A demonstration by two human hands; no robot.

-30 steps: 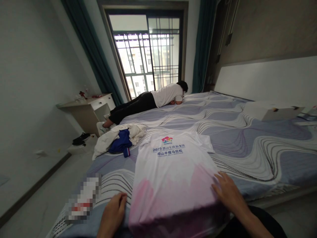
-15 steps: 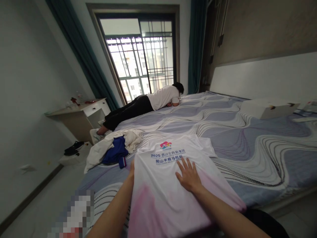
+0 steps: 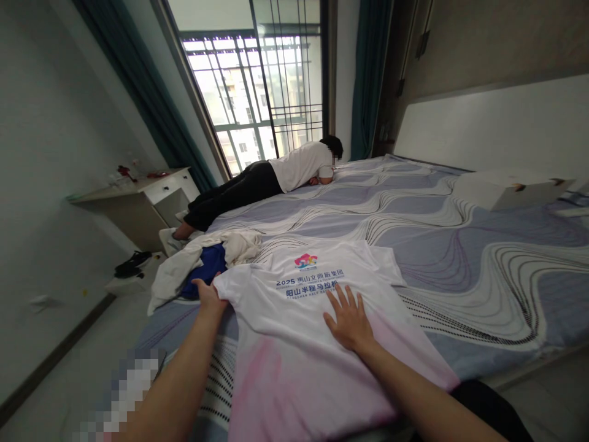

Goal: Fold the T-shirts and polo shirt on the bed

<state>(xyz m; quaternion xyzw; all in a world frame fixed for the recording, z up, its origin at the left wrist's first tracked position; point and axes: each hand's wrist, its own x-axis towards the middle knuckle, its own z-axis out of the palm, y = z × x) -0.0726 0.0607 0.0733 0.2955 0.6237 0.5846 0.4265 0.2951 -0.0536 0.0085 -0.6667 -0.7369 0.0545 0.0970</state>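
Note:
A white T-shirt (image 3: 299, 344) with pink fading toward its hem lies spread on the bed, its printed side up with a colourful logo and blue lettering. My right hand (image 3: 350, 320) rests flat on the chest just below the print, fingers spread. At the shirt's left sleeve, my left hand (image 3: 210, 296) grips the sleeve's edge; some of its fingers are hidden by the cloth. Just beyond that hand sits a rumpled heap with a blue garment (image 3: 205, 270) and a cream-white garment (image 3: 172, 276).
The bed (image 3: 414, 227) has a grey-blue wavy-patterned sheet. Across its far side a person (image 3: 294, 166) lies face down. A white box (image 3: 497, 189) stands at the right. Behind on the left are a small desk (image 3: 124, 196) and black shoes (image 3: 131, 264) on a box.
My left hand has moved left and outward from the shirt's side, drawing the sleeve out flat. My right hand stays on the shirt. The view has tilted down slightly.

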